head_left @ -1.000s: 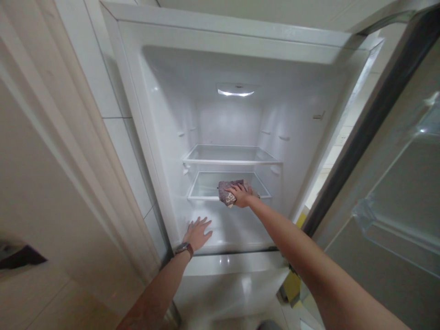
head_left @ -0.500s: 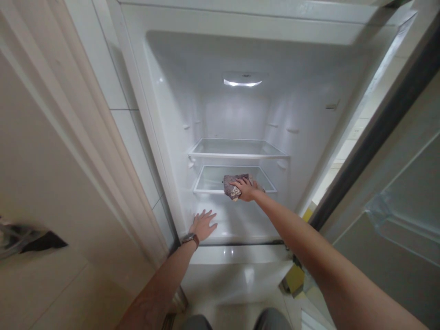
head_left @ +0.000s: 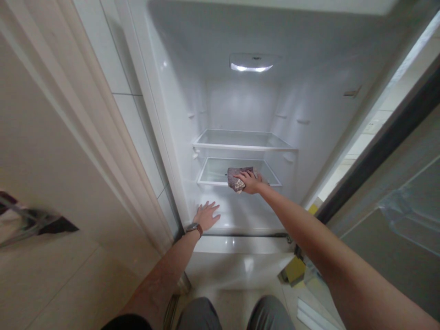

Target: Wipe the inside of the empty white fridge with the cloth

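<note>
My right hand grips a folded patterned cloth over the front of the lower glass shelf in the fridge. The cloth covers part of that shelf's front edge. Spread fingers show on my left hand, which rests low inside the fridge near its left wall and holds nothing. A watch is on my left wrist. Above the lower shelf sits the upper glass shelf.
The fridge door stands open on the right. A lit lamp shines under the fridge ceiling. At left is a pale door frame. A yellow object lies on the floor below the door hinge.
The view has tilted down and shifted a little, so the fridge sits higher in the picture. My right hand stays on the cloth at the lower shelf; my left hand keeps its place.
</note>
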Demonstrator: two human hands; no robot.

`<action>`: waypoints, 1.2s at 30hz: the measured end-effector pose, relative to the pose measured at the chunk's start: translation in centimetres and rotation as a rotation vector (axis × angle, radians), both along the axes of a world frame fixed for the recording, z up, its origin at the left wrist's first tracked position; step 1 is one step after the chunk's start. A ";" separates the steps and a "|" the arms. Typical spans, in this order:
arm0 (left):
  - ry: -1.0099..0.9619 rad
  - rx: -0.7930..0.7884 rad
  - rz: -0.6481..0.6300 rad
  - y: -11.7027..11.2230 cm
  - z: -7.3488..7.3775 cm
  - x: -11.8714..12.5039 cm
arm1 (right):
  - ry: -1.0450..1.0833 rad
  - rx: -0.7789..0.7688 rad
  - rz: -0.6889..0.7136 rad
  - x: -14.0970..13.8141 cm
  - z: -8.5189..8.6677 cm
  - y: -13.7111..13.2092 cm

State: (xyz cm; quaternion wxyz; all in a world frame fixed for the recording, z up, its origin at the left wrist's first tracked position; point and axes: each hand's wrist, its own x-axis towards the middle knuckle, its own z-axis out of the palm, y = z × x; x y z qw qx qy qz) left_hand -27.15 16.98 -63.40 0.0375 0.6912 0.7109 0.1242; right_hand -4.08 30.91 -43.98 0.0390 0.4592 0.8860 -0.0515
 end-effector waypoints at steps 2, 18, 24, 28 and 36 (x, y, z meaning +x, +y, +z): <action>-0.004 -0.003 -0.002 0.0 0.1 0.0 | 0.001 0.005 0.003 0.0 -0.1 0.1; 0.002 -0.004 0.000 -0.1 0.1 0.0 | -0.002 0.006 0.003 0.1 -0.1 0.0; 0.023 0.001 0.009 -0.1 0.0 0.1 | -0.008 0.018 0.011 0.1 -0.3 0.2; 0.025 0.000 0.016 -0.1 0.0 0.2 | -0.006 0.027 0.017 0.1 -0.5 0.4; 0.018 0.009 0.004 -0.2 0.2 0.2 | -0.005 0.037 0.009 0.2 -0.4 0.2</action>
